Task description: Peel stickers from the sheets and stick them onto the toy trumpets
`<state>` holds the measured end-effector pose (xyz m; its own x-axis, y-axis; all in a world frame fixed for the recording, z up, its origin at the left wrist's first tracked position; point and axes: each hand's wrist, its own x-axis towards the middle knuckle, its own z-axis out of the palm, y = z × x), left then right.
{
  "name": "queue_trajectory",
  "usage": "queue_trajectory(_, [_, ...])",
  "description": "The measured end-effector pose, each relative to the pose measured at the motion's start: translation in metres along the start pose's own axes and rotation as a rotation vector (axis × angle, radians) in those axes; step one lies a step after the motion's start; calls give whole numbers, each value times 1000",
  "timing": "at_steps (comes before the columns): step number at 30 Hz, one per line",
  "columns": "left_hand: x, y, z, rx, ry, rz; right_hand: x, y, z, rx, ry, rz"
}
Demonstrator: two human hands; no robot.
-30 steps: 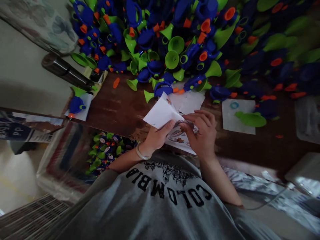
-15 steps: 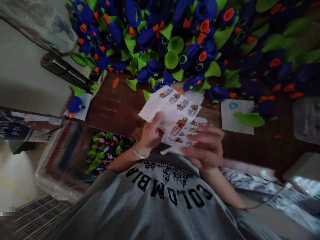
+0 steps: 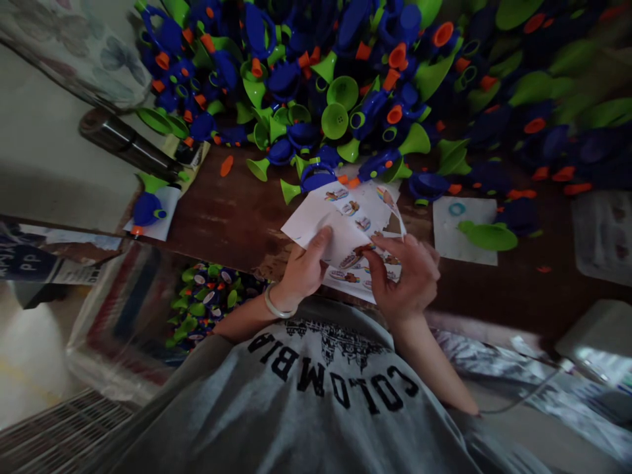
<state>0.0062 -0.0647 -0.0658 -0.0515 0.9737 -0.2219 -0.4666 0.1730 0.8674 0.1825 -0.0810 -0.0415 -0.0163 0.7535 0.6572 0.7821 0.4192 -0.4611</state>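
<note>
My left hand (image 3: 307,268), with a pale bangle at the wrist, is closed on a white sticker sheet (image 3: 309,220), its thumb lying on top. The sheet bears small printed bear-and-rainbow stickers and is bent upward on its right side. At that side my right hand (image 3: 409,280) is closed, thumb and forefinger pinching the sheet near a brown sticker. Whether a sticker has come loose there I cannot tell. Another stickered sheet (image 3: 340,278) lies beneath, partly hidden by both hands. Just beyond the sheets rests a blue and green toy trumpet (image 3: 316,178).
A large heap of toy trumpets (image 3: 296,85) covers the table's back. A dark flask (image 3: 126,141) leans at the left, near a single toy trumpet (image 3: 148,209). On the right, a green horn piece (image 3: 491,237) lies on white paper (image 3: 447,240). Below left stands a plastic-lined bin (image 3: 106,329) holding more toys.
My right hand has turned and now pinches the sheet with thumb and forefinger. The sheet's right side has bent up. My left hand keeps its hold, shifted slightly right.
</note>
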Motion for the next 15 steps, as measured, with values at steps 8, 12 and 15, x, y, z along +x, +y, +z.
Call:
queue_trajectory(8, [0,5,4,45,-72,6,-1,-1,0,93,-19,49])
queue_trajectory(12, [-2,4,4,137,-107,18,-2,0,-3,178,-56,112])
queue_trajectory(15, [0,1,6,127,-73,18,-1,-1,-1,157,-36,22])
